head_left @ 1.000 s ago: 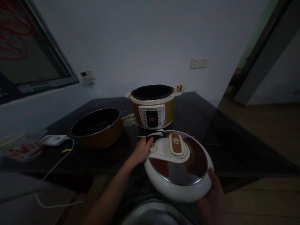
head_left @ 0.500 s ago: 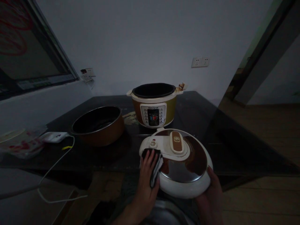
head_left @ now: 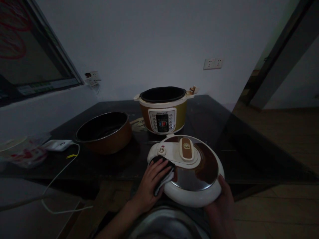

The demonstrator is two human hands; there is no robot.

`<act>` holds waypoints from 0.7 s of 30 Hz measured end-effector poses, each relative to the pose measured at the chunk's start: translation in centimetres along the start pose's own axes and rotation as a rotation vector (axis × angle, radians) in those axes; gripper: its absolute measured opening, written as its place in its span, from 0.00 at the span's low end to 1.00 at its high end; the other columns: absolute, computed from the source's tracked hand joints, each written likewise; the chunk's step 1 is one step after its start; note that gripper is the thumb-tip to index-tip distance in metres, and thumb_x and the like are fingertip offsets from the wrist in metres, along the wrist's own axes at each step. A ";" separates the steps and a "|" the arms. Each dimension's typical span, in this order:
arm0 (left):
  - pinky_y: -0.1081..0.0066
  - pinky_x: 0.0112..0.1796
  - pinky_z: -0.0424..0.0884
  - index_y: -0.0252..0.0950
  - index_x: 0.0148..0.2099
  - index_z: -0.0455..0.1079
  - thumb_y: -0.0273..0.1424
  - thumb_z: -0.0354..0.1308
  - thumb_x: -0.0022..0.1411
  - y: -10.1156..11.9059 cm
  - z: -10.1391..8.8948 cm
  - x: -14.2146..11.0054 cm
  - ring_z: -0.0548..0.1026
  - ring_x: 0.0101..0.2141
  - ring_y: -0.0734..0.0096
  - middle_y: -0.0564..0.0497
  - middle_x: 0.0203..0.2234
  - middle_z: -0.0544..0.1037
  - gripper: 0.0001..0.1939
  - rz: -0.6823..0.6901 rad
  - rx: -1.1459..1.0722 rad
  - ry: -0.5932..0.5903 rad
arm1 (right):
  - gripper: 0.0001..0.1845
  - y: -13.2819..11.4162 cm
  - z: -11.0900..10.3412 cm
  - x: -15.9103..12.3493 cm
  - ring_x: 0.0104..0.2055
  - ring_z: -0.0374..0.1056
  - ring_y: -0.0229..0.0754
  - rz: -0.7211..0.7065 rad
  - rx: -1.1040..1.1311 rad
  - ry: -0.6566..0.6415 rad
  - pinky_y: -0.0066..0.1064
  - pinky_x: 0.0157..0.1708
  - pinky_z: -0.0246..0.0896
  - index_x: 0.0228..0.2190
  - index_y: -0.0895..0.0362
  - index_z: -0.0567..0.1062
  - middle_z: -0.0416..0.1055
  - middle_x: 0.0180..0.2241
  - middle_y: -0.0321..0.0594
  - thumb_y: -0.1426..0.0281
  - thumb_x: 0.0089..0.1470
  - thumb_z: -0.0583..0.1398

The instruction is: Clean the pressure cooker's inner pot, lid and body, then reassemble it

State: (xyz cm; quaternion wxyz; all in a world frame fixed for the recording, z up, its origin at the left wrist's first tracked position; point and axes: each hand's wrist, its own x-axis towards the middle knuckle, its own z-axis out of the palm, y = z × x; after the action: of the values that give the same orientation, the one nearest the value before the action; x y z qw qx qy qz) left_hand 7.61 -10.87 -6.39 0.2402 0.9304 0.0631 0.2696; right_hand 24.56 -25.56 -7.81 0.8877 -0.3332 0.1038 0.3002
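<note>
A pressure cooker lid, white with a shiny brown and silver top, is held tilted over the table's front edge. My right hand grips its right rim, thumb on top and fingers underneath. My left hand presses a folded black and white cloth against the lid's left side, just below the steam valve. Behind the lid stands the cooker body, its top uncovered and dark inside. To its left sits a brown inner pot with a dark interior.
A dark table bears these things. At its left lie a white power strip with a trailing cord and a plastic bag. Wall sockets are behind, and a window is at upper left.
My left hand has turned slightly, and the cloth has shifted a little to the right along the lid. The right hand keeps its hold on the rim.
</note>
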 end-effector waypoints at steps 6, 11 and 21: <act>0.58 0.64 0.40 0.48 0.69 0.40 0.39 0.42 0.70 1.5 1.7 -1.0 0.37 0.66 0.66 0.54 0.68 0.41 0.29 -0.530 -0.289 0.343 | 0.24 -0.1 0.4 -0.2 0.36 0.75 0.44 0.003 0.033 0.032 0.42 0.48 0.66 0.49 0.56 0.73 0.80 0.33 0.33 0.65 0.49 0.62; 0.60 0.64 0.36 0.43 0.69 0.40 0.46 0.42 0.68 2.0 2.1 1.0 0.37 0.66 0.65 0.52 0.68 0.42 0.33 -0.699 -0.396 0.501 | 0.21 -0.5 1.9 -1.1 0.31 0.75 0.43 0.093 0.108 0.150 0.41 0.45 0.68 0.47 0.55 0.74 0.80 0.29 0.32 0.67 0.49 0.60; 0.53 0.63 0.36 0.38 0.67 0.49 0.37 0.45 0.68 3.6 3.3 -1.3 0.45 0.66 0.61 0.46 0.63 0.59 0.28 -0.005 0.191 0.168 | 0.16 -0.9 2.8 -1.6 0.32 0.75 0.43 0.139 0.159 0.124 0.46 0.53 0.61 0.41 0.53 0.77 0.80 0.31 0.35 0.61 0.53 0.58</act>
State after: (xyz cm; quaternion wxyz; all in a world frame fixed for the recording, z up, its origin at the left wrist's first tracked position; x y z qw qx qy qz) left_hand 8.24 -15.73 -7.75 0.1452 0.9230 0.1108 0.3386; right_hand 23.82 -25.01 -4.63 0.8803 -0.2717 0.2047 0.3307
